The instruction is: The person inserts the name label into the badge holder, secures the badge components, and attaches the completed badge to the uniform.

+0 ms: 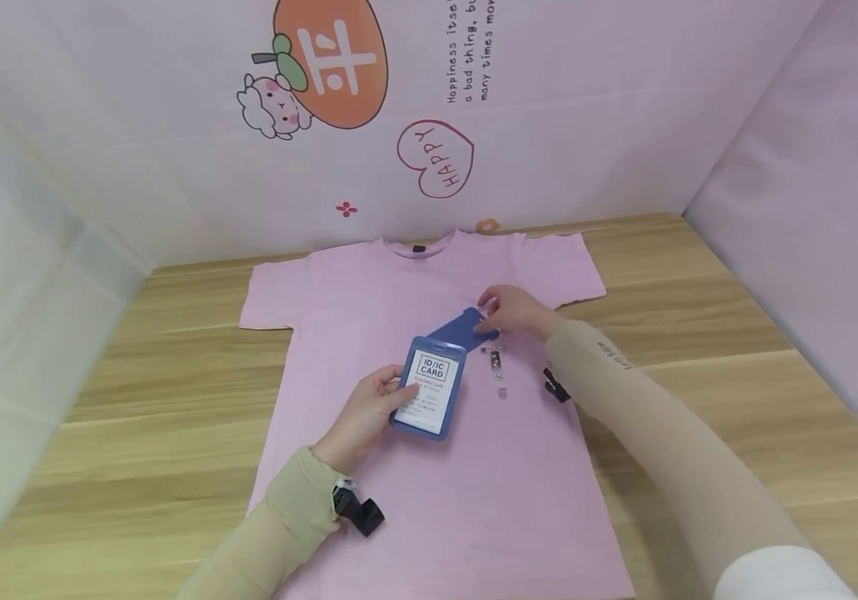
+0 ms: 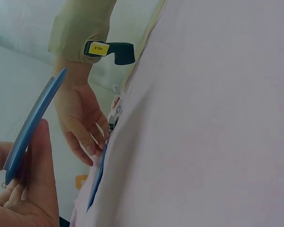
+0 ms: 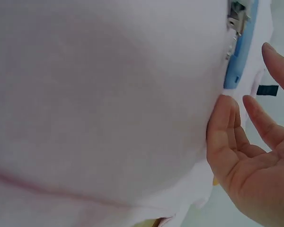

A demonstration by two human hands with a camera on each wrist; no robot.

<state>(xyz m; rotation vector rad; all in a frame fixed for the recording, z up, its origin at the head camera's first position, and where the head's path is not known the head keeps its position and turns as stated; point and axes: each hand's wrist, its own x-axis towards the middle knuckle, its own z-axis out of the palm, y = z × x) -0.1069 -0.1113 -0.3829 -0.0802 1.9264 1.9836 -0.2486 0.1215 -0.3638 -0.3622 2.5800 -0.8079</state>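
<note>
My left hand (image 1: pixel 371 410) grips a blue-framed badge holder (image 1: pixel 426 390) by its left side, thumb on the front over a white insert printed "ID/IC CARD". Behind its top edge, a flat blue plastic piece (image 1: pixel 456 332) lies on the pink T-shirt (image 1: pixel 369 300), partly covered by the holder in the head view. At the far right end of that piece is my right hand (image 1: pixel 517 312), fingers loosely bent and thumb apart. The right wrist view shows its fingertips (image 3: pixel 226 100) just beside the blue piece's end (image 3: pixel 233 75), pinching nothing.
A small metal badge clip with a clear strap (image 1: pixel 496 363) lies on the shirt, right of the holder. The shirt is spread flat on a wood-grain table (image 1: pixel 729 333). Printed cloth walls (image 1: pixel 564 150) stand behind and at both sides.
</note>
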